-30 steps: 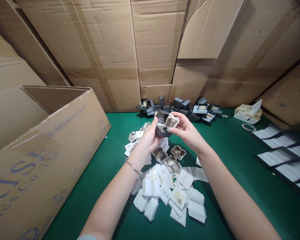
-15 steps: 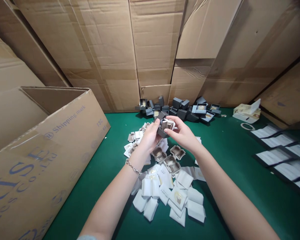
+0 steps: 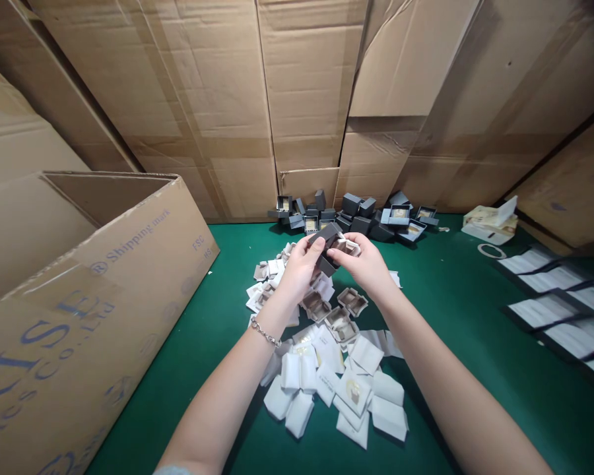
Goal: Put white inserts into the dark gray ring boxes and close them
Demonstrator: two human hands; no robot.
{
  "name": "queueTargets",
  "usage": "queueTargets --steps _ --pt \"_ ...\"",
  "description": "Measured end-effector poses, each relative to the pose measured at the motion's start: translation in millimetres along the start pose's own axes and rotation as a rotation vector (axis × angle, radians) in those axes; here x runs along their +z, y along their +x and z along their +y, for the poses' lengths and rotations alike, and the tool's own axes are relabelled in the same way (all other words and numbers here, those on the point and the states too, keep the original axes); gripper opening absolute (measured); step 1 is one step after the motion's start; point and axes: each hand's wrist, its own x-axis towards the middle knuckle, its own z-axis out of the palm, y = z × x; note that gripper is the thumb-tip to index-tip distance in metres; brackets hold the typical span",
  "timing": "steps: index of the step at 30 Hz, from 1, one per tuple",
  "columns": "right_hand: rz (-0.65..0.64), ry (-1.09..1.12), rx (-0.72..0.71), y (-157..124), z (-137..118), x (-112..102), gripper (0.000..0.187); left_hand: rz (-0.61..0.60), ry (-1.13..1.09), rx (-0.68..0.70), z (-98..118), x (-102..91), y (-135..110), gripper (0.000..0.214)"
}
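Above the green table top (image 3: 218, 310), my left hand (image 3: 299, 267) grips a small dark grey box (image 3: 327, 247) from the left. My right hand (image 3: 369, 267) pinches a white padded insert (image 3: 349, 246) at the box's open side, fingers curled. Both hands meet over a heap of white inserts (image 3: 336, 376) that lies between my forearms. A silver bracelet (image 3: 264, 330) sits on my left wrist.
Several dark grey boxes (image 3: 361, 218), some open, are piled at the back against a wall of flattened cardboard (image 3: 307, 99). A large open shipping carton (image 3: 79, 290) stands at the left. Dark trays with white cards (image 3: 554, 297) line the right edge, near a tape ring (image 3: 490, 251).
My right hand brought the white insert in from beside the box to its opening. Both hands closed together and dropped slightly toward the table.
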Motion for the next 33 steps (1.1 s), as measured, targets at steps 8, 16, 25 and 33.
queueTargets --steps 8,16,25,33 --pt "-0.018 -0.061 -0.076 -2 -2 1 0.028 -0.073 0.018 -0.031 7 -3.5 -2 0.043" --pt "0.083 -0.103 -0.164 -9 -9 3 0.022 -0.056 0.013 -0.005 8 -5.6 -1 0.047" --pt "-0.123 -0.343 -0.391 -10 -8 -2 0.019 -0.073 0.065 -0.010 8 -9.5 1 0.043" --pt "-0.229 -0.398 -0.540 -11 -12 -5 0.023 -0.073 0.039 -0.023 8 -9.3 0 0.045"
